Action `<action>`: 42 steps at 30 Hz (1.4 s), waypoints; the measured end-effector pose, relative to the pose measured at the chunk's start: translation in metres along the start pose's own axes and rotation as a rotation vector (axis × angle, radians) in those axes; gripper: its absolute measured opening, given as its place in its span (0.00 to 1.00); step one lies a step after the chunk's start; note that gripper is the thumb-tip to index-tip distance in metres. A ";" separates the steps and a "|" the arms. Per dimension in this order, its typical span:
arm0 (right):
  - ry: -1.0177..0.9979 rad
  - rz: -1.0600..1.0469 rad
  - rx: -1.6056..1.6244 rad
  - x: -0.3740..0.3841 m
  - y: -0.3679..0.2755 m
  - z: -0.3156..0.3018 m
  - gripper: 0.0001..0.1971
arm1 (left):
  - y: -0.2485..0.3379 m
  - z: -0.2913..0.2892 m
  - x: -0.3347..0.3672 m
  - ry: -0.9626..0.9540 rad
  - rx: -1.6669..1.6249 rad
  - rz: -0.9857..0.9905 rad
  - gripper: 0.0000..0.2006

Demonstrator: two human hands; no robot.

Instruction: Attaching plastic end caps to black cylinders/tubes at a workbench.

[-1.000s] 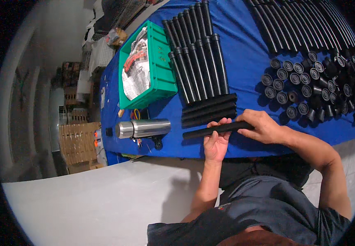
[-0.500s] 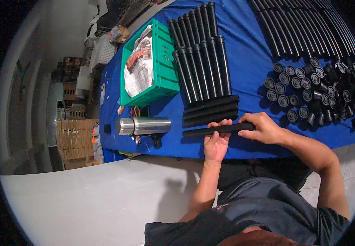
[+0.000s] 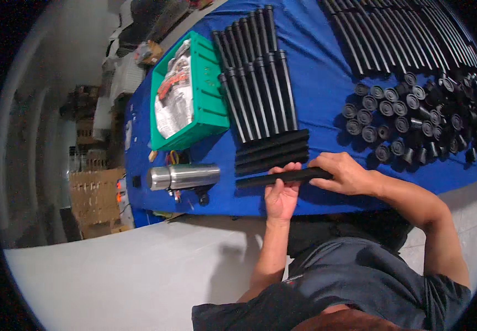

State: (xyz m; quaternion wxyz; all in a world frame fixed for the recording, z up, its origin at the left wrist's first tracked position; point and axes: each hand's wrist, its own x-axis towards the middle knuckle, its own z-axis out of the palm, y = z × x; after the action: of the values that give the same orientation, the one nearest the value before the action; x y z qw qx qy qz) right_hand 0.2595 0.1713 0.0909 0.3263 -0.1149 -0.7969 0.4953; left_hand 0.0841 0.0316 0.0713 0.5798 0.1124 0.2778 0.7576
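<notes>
A matte black tube (image 3: 252, 181) is held roughly level above the blue cloth near the front edge of the table. My left hand (image 3: 281, 194) is palm up, its fingers and thumb closed around the middle of the tube. From above, my right hand (image 3: 344, 173) grips the right end, covering that tip. Just beyond the hands, several similar matte black tubes (image 3: 271, 151) lie side by side. Farther back are two rows of glossy black tubes (image 3: 259, 96) with wider collars at their far ends.
Left of the tubes stands a green crate (image 3: 212, 110) with crumpled newspaper (image 3: 175, 105) inside. A steel flask (image 3: 186, 176) lies near the front edge. Many round black caps (image 3: 398, 107) cover the right side, with long black tubes (image 3: 393, 41) behind them on the blue cloth (image 3: 315, 66).
The whole view has shifted, so the table's things appear slightly farther left and lower. Both hands keep hold of the same tube in nearly the same pose.
</notes>
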 end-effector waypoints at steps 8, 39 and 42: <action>-0.081 -0.004 -0.109 -0.004 0.003 0.001 0.16 | 0.003 -0.008 0.001 -0.040 0.052 0.056 0.14; -0.248 0.425 0.279 0.009 -0.011 -0.013 0.21 | 0.009 -0.015 -0.002 -0.055 0.063 0.073 0.15; -0.129 0.270 0.236 0.002 -0.001 -0.005 0.19 | 0.005 -0.013 0.001 -0.137 0.087 0.090 0.16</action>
State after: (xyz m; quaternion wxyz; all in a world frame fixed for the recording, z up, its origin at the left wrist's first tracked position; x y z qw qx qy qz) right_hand 0.2615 0.1755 0.0936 0.2161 -0.1498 -0.7298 0.6310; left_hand 0.0737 0.0281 0.0633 0.5575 0.2011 0.2648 0.7607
